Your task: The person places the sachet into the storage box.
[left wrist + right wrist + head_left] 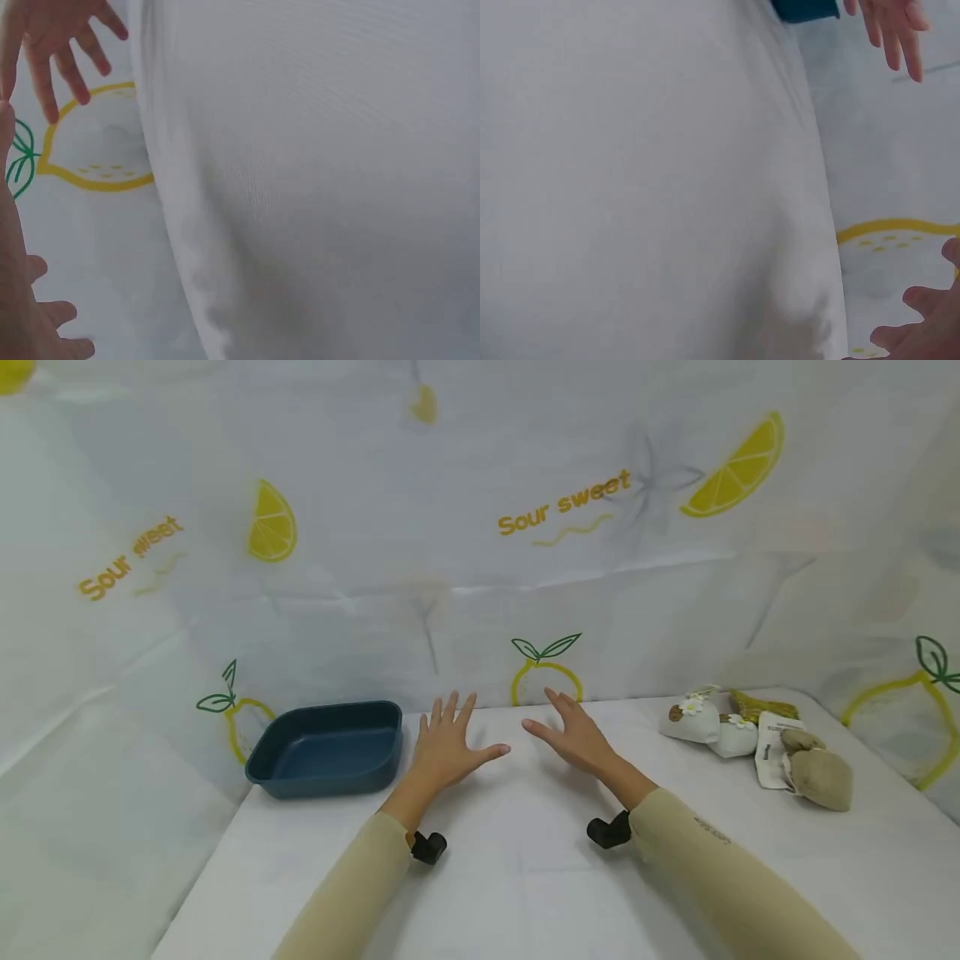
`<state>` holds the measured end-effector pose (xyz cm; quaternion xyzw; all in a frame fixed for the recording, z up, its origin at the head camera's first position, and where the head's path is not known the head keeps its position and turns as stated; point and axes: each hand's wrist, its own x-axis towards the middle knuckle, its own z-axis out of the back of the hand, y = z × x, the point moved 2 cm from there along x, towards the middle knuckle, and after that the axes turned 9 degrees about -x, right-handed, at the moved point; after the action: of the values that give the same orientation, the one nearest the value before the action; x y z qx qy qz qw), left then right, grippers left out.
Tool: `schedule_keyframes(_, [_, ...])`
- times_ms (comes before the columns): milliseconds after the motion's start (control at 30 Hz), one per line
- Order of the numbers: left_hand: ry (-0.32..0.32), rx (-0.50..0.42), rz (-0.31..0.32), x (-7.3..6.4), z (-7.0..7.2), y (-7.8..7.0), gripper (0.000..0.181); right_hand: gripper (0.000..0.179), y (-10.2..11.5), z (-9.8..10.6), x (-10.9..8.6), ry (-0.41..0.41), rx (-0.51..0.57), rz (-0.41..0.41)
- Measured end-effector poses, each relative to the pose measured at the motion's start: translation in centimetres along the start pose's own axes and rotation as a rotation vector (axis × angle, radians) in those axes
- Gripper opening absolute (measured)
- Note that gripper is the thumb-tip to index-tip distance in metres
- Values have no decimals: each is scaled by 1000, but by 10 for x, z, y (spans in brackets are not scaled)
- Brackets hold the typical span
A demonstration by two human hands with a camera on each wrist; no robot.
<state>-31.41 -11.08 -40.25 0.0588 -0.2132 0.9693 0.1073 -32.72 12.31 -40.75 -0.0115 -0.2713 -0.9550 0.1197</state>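
Note:
Both hands hover over the middle of a white-covered table (517, 893), holding nothing. My left hand (444, 747) has its fingers spread and straight, its thumb pointing right. Facing it, my right hand (576, 737) has extended fingers with the thumb held apart. Just left of the left hand stands a dark blue rectangular bin (322, 783), its inside visible and bare. Off to the right of the right hand lies a group of small stuffed pouches: white ones with daisy flowers (693, 720) and a tan one (822, 778) with a printed tag (772, 750).
A yellowish-green bundle (763, 704) lies behind the pouches. A white lemon-printed sheet (465, 543) hangs behind and beside the table. Black wrist cameras (429, 847) sit under both sleeves.

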Motion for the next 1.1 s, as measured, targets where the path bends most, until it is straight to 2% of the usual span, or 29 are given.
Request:
schedule_keyframes(200, [-112, -108, -79, -29, 30, 30, 94, 86, 22, -12, 2, 10, 255, -47])
schedule_keyframes(367, [-246, -213, -78, -54, 57, 67, 81, 86, 41, -25, 8, -40, 406, -43])
schedule_keyframes(533, [-394, -291, 14, -76, 81, 107, 73, 87, 59, -43, 15, -43, 508, -17])
schedule_keyframes(733, [-579, -263, 102, -96, 102, 150, 71, 84, 76, -59, 21, -58, 690, -9])
schedule_keyframes(833, [-645, -280, 166, -103, 107, 167, 71, 82, 87, -63, 24, -71, 787, -4])
schedule_keyframes(967, [-737, -364, 270, -114, 109, 191, 71, 81, 109, -70, 27, -61, 858, 12])
schedule_keyframes(1100, [-754, -377, 330, -123, 109, 206, 74, 81, 131, -83, 33, -59, 906, 31])
